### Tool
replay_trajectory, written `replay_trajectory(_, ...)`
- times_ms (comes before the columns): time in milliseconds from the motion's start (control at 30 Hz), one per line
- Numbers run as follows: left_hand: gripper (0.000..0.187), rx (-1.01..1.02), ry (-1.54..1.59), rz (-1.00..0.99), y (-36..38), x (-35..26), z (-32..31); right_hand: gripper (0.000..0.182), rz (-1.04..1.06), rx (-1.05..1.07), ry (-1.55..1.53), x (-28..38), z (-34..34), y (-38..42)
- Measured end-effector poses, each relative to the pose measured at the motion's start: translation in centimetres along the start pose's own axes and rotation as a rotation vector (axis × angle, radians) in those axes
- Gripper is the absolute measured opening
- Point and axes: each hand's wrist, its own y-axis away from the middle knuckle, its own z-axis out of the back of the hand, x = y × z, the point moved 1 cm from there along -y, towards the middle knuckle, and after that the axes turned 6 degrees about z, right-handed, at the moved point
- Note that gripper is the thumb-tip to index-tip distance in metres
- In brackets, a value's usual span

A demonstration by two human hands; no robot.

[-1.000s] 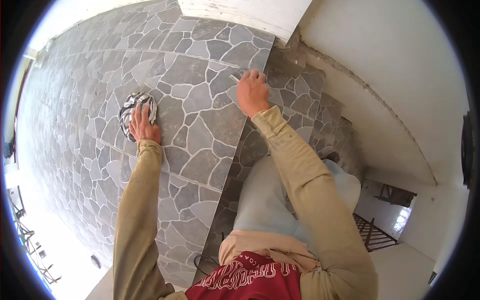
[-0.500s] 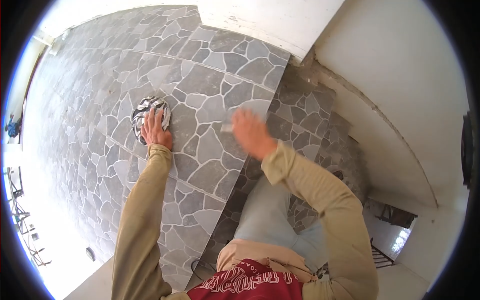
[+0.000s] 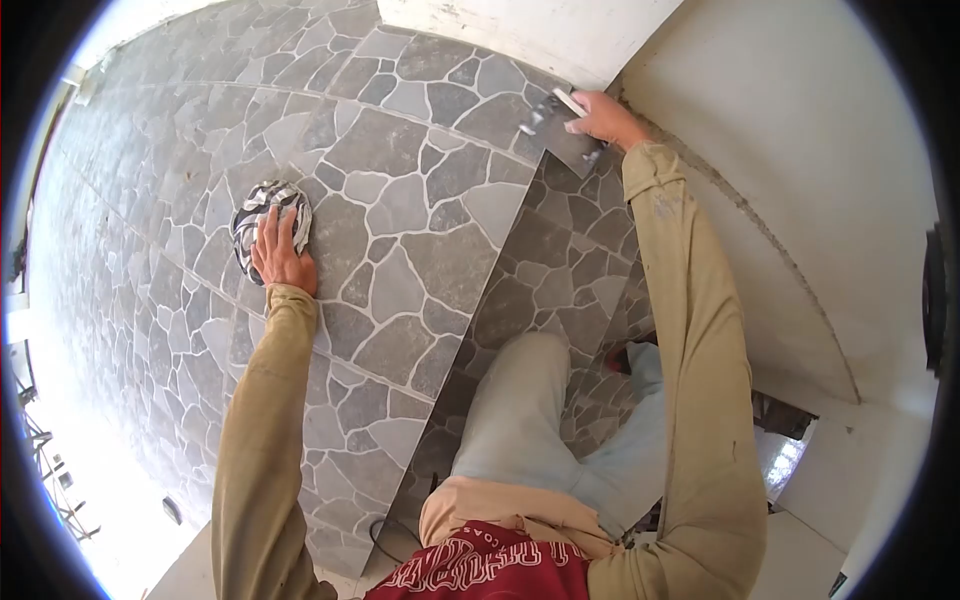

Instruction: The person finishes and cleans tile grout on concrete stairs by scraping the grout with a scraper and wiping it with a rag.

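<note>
My left hand [image 3: 283, 250] lies with fingers stretched out on top of a bunched black-and-white patterned cloth [image 3: 262, 200]. Under both is the grey stone-patterned tiled surface [image 3: 400, 200] with pale joint lines. At the far right corner, by the wall, my right hand [image 3: 610, 120] is closed round the pale handle of a flat metal trowel [image 3: 578, 150]. The trowel's blade overlaps the tile edge and the lower step in this view. Part of the grip is hidden behind the fingers.
A lower tiled step [image 3: 545, 250] runs along the right, where my legs [image 3: 515, 410] are. Beyond it a white wall [image 3: 780, 180] curves up, and another white wall [image 3: 530, 35] meets the far edge. A dark cord [image 3: 395, 530] lies near my waist.
My right hand has swung forward and right with the trowel, from above the middle tiles to the far corner. My left hand stays on the cloth; the view has shifted slightly.
</note>
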Motion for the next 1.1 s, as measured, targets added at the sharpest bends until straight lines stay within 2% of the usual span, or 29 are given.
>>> replay_trajectory(33, 0.069, -0.008, 0.005, -0.013, 0.0, 0.0, 0.1, 0.05, 0.077, -0.016, 0.05, 0.4, -0.7, -0.6)
replay_trajectory(67, 0.07, -0.006, 0.016, -0.024, 0.1, 0.1, 0.0, 0.057, 0.148, 0.056, 0.108, 0.9, -2.0, -1.3)
replay_trajectory(167, 0.07, -0.017, 0.033, -0.039, 0.0, 0.2, -0.1, 0.06, 0.223, 0.016, 0.167, 0.7, -3.0, -2.5)
replay_trajectory(233, 0.069, -0.019, 0.021, -0.047, 0.1, 0.3, -0.2, 0.063, 0.135, -0.022, 0.094, 0.6, -2.6, -2.8)
replay_trajectory(300, 0.068, -0.03, 0.005, -0.054, 0.0, 0.4, -0.3, 0.063, 0.216, -0.049, 0.214, 2.4, -3.1, -2.0)
replay_trajectory(333, 0.068, -0.031, -0.004, -0.062, -0.1, 0.3, -0.2, 0.064, 0.31, 0.001, 0.26, 2.8, -4.4, -2.4)
replay_trajectory(500, 0.066, -0.035, -0.01, -0.071, 0.0, 0.4, -0.3, 0.06, 0.135, 0.034, 0.138, 1.0, -3.1, -4.0)
replay_trajectory(567, 0.065, -0.014, -0.018, -0.046, -0.1, 0.6, -0.4, 0.056, 0.427, -0.1, 0.335, 0.9, -5.5, -3.2)
replay_trajectory(600, 0.065, -0.016, -0.017, -0.045, -0.2, 0.6, -0.4, 0.056, 0.213, 0.075, 0.29, 5.5, -4.7, -1.7)
replay_trajectory(700, 0.067, -0.031, 0.015, -0.075, 0.0, 0.3, -0.3, 0.058, 0.138, 0.002, 0.228, 2.7, -2.6, -3.6)
replay_trajectory(733, 0.067, -0.026, 0.013, -0.053, -0.1, 0.4, -0.5, 0.059, 0.195, -0.091, 0.191, 0.9, -3.0, -4.1)
replay_trajectory(767, 0.067, -0.016, 0.007, -0.034, -0.1, 0.5, -0.5, 0.059, 0.2, -0.096, 0.192, 2.9, -3.3, -3.5)
replay_trajectory(833, 0.068, -0.019, 0.006, -0.027, -0.2, 0.3, -0.3, 0.055, 0.154, 0.083, 0.308, 6.2, -4.6, -1.8)
replay_trajectory(867, 0.068, -0.017, 0.015, -0.038, 0.0, 0.0, 0.1, 0.052, 0.292, -0.099, 0.253, 4.7, -5.2, -1.9)
replay_trajectory(900, 0.068, -0.015, 0.026, -0.05, 0.1, -0.2, 0.3, 0.052, 0.286, -0.098, 0.254, 3.0, -5.0, -2.1)
replay_trajectory(967, 0.068, -0.018, 0.027, -0.043, -0.2, 0.0, 0.0, 0.052, 0.151, -0.154, 0.271, 4.5, -3.3, -2.5)
replay_trajectory(1033, 0.068, -0.007, 0.02, -0.038, -0.1, 0.2, 0.2, 0.052, 0.126, -0.069, 0.198, 4.8, -4.3, -2.0)
replay_trajectory(1100, 0.068, -0.021, 0.024, -0.05, 0.1, -0.3, 0.4, 0.051, 0.303, -0.061, 0.267, 4.2, -5.4, -1.8)
